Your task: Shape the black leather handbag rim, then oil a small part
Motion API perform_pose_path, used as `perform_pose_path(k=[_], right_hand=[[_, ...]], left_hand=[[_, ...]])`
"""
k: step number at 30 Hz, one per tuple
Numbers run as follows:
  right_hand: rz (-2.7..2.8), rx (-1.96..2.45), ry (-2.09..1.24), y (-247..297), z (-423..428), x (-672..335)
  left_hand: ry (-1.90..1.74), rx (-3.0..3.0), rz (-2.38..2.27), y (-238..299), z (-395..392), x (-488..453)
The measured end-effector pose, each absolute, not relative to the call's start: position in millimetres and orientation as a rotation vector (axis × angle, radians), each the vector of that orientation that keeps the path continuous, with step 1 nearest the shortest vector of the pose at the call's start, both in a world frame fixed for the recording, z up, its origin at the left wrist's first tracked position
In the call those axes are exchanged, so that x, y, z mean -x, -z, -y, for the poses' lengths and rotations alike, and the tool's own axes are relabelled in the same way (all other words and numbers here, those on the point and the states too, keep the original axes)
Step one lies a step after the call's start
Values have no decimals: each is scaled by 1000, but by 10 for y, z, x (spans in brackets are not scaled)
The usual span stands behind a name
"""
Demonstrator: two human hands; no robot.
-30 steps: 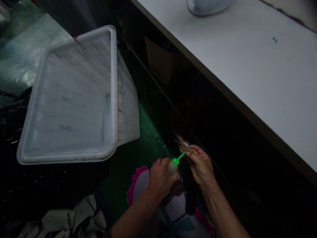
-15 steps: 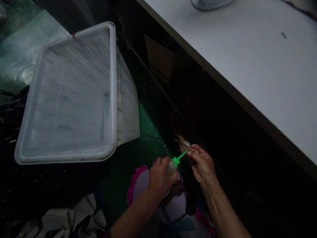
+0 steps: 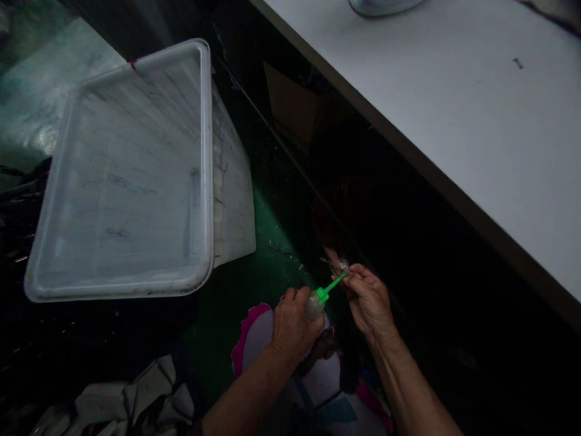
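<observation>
My left hand (image 3: 295, 321) is wrapped round a small translucent squeeze bottle (image 3: 314, 304) with a bright green cap and a long thin nozzle (image 3: 336, 282). The nozzle points up and to the right, its tip at the fingertips of my right hand (image 3: 370, 300). Those fingers are pinched together on a small whitish, shiny thing (image 3: 344, 266), too small and dim to name. Both hands are held above a pale apron (image 3: 254, 339) with a pink frilled edge, which covers my lap.
A large whitish plastic bin (image 3: 211, 181) stands at the left with its mouth toward me. A white tabletop (image 3: 454, 103) runs along the upper right, and a cardboard box (image 3: 290, 103) sits beneath it. Pale folded material (image 3: 127, 393) lies at the lower left.
Both hands keep nearly the same pose, the nozzle tip still at the right fingertips. The whole view has shifted very slightly.
</observation>
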State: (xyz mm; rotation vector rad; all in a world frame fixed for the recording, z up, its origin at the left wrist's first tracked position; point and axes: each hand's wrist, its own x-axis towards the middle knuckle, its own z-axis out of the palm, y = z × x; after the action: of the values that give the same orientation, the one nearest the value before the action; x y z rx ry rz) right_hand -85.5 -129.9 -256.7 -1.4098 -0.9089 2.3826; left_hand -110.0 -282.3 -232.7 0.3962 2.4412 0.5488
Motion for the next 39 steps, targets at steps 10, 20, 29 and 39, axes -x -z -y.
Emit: perform_pose_path(k=[10,20,29,39], right_hand=[[1128,1476,-2010,2638,1374,956],[1478,1443,-1772,2698,1487,917],[1621,1436,-1686,2594,1500,875],[1272,1484,-1817,2683,1528,646]], left_hand=[[-800,-92,-2300,2299,2656,1043],[-1196,438,-1782,2336,2579,874],[-1277,655,-1538,2297,2547,843],[-1304,710,-1439,2289,2646,1013]])
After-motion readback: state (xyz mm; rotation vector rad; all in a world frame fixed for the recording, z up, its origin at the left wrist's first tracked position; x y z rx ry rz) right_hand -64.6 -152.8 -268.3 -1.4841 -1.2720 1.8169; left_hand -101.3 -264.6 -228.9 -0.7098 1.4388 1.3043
